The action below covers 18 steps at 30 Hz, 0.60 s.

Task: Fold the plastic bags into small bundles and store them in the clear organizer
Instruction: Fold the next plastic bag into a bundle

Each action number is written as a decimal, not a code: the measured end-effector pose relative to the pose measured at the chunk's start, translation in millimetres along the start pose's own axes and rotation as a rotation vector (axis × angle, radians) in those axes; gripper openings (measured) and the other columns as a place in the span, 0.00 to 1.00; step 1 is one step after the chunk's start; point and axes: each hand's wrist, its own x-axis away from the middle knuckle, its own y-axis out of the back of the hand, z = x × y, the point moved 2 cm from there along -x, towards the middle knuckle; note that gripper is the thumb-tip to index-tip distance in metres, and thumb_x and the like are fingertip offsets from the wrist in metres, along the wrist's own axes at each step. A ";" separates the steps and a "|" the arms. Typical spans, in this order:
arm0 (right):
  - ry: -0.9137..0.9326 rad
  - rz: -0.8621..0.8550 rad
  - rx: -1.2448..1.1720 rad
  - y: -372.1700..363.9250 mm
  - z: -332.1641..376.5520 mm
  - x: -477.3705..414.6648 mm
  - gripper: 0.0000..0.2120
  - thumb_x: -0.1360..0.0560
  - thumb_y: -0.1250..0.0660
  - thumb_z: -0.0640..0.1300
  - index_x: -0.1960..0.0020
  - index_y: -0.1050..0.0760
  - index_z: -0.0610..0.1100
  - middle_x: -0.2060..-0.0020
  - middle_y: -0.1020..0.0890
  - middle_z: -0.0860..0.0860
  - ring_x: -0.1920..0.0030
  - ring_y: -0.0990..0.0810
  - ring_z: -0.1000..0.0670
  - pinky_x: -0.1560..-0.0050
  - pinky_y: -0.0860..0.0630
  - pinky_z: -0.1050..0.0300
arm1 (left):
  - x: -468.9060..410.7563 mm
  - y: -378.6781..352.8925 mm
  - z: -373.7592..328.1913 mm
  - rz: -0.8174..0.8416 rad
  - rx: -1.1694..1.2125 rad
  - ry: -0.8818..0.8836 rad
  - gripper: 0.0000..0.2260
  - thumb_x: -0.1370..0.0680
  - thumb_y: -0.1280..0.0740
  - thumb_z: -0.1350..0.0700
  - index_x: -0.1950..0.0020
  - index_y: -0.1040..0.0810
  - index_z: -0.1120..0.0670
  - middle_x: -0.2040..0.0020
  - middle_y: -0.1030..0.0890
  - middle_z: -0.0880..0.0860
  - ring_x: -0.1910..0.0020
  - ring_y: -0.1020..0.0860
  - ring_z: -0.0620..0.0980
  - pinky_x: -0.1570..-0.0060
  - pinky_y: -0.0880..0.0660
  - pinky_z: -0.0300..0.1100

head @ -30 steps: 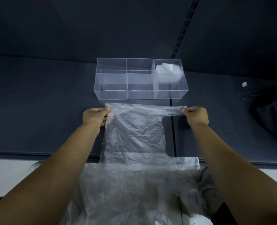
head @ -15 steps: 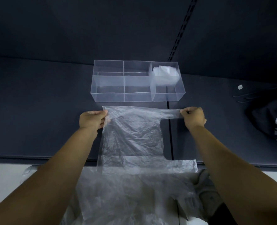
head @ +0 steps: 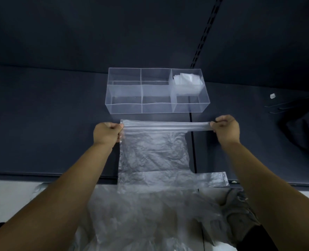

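A clear plastic bag (head: pixel 153 153) lies flat on the dark table (head: pixel 41 124), its far edge stretched taut into a narrow band. My left hand (head: pixel 107 132) grips the left end of that band and my right hand (head: pixel 225 128) grips the right end, at the bag's handle. Just beyond the band stands the clear organizer (head: pixel 157 107) with three compartments in a row. A folded plastic bundle (head: pixel 186 84) sits in its right compartment. The other two compartments look bare.
More crumpled clear bags (head: pixel 150 218) hang over the table's near edge toward me. A dark striped cloth item (head: pixel 306 134) lies at the right edge, with a small white scrap (head: pixel 272 96) behind it. A grey shoe (head: pixel 239 209) shows below the table.
Both hands have pulled apart, stretching the bag's far edge from a loose fold into a tight straight band. The camera has dipped slightly.
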 end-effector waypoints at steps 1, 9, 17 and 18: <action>0.019 -0.038 0.062 -0.8 0.4 3.1 0.08 0.27 0.30 0.37 0.49 0.26 0.42 0.57 0.20 0.44 0.57 0.21 0.50 0.54 0.28 0.60 | 1.8 1.5 -1.4 -0.070 -0.147 -0.085 0.08 0.23 0.31 0.56 0.56 0.21 0.62 0.61 0.20 0.57 0.64 0.22 0.53 0.65 0.25 0.41; 0.583 -0.014 0.353 -83.7 37.1 129.9 0.14 0.24 0.39 0.35 0.38 0.27 0.38 0.40 0.24 0.40 0.39 0.28 0.41 0.34 0.32 0.44 | 56.5 -21.1 25.7 -0.075 -0.848 -0.762 0.20 0.18 0.44 0.55 0.27 0.35 0.59 0.27 0.34 0.58 0.27 0.37 0.57 0.28 0.43 0.53; 0.725 0.362 0.907 -142.9 4.9 164.6 0.32 0.20 0.62 0.62 0.22 0.62 0.46 0.23 0.61 0.49 0.24 0.66 0.49 0.26 0.68 0.48 | 38.3 -12.2 54.9 0.040 -1.167 -0.697 0.28 0.20 0.63 0.41 0.23 0.62 0.52 0.22 0.59 0.49 0.23 0.61 0.47 0.26 0.64 0.51; 0.706 0.333 0.961 -132.9 0.5 153.0 0.34 0.22 0.65 0.64 0.23 0.65 0.47 0.23 0.63 0.49 0.24 0.67 0.49 0.25 0.67 0.47 | 37.8 -11.9 55.5 0.039 -1.177 -0.706 0.29 0.21 0.62 0.40 0.23 0.61 0.52 0.22 0.58 0.49 0.23 0.60 0.47 0.26 0.64 0.51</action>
